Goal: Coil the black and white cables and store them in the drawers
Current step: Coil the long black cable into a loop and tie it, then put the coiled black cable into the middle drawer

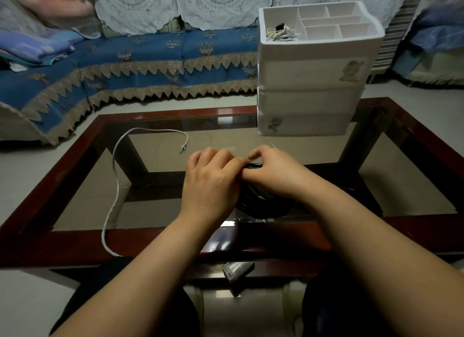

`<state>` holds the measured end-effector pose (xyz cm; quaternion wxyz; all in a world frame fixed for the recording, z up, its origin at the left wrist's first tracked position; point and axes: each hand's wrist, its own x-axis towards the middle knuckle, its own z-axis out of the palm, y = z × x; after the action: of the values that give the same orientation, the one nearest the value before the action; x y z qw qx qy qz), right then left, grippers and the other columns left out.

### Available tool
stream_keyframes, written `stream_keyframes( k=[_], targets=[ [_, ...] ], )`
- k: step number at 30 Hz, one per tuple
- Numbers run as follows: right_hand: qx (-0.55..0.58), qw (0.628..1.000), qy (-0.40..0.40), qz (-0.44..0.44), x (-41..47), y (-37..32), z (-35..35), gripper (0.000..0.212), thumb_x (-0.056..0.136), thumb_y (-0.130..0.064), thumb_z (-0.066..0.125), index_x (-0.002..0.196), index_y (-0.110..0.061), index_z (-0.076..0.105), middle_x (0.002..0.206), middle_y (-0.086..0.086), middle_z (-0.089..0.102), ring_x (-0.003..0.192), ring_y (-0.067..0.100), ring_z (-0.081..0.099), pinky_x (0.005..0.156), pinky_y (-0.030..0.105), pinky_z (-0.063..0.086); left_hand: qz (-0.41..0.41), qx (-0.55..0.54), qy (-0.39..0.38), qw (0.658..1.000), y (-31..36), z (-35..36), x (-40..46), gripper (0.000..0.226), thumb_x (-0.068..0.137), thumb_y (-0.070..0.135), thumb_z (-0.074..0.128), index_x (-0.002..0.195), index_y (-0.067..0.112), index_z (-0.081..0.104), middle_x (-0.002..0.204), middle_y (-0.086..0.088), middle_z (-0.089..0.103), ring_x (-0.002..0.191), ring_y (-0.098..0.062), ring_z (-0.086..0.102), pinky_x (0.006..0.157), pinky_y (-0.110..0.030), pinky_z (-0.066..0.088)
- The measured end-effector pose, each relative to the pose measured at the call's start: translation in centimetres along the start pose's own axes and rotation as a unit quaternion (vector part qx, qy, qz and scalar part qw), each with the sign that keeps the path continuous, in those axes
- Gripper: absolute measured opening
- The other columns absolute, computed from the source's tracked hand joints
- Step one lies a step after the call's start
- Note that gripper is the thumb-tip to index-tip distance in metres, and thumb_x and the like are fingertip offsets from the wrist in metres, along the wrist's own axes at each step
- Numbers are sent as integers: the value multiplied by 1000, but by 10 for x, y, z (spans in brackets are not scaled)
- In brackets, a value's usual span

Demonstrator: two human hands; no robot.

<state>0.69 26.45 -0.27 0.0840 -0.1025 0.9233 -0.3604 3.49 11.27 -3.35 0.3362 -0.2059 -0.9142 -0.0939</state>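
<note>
Black cable point(261, 206) coiled round, gripped by both hands point(241, 176).

So I had one black cable point(261, 208) bundled up between my two hands, left hand point(211, 183) and right hand point(273, 173). One white cable point(114, 186) lay loose off to the left of my grip. One white drawer unit point(311, 85) stood beyond it, three drawers stacked, one cable bundle point(282, 33) on top.
</note>
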Motion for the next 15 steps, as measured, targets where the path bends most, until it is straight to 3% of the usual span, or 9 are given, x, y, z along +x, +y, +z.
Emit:
stream_keyframes(
  k=[2,6,10,12,15],
  targets=[
    [6,1000,3,0,1,1,0,40,82,-40,63,116,-20,54,100,-6,55,90,13,54,68,30,43,-10,-4,-2,1000,0,4,0,28,80,20,56,104,19,70,94,-5,63,89,-27,50,77,-37,33],
    [-5,1000,18,-3,7,3,6,19,83,-36,60,91,-19,62,83,0,62,82,19,60,72,35,49,-27,-4,-11,1000,-1,10,2,31,79,23,53,103,16,71,105,-11,59,103,-26,41,80,-42,39],
    [62,998,29,3,10,5,2,27,78,-41,68,78,-14,70,75,7,70,72,20,66,66,35,52,-91,-85,-65,990,1,10,6,30,84,28,58,112,20,64,121,-5,53,114,-25,47,94,-43,38],
    [168,985,5,29,7,7,-7,35,79,-48,70,76,-13,73,68,5,70,61,14,63,57,28,49,-196,-205,-146,948,-2,7,9,61,81,37,69,136,28,44,141,1,37,128,-17,39,103,-41,37],
    [307,948,-20,86,8,17,-20,38,80,-51,67,82,-14,73,68,2,71,55,12,59,55,22,48,-340,-409,-251,809,-18,3,15,93,73,53,69,149,32,19,154,-5,28,136,-21,35,109,-39,35]
  ],
)
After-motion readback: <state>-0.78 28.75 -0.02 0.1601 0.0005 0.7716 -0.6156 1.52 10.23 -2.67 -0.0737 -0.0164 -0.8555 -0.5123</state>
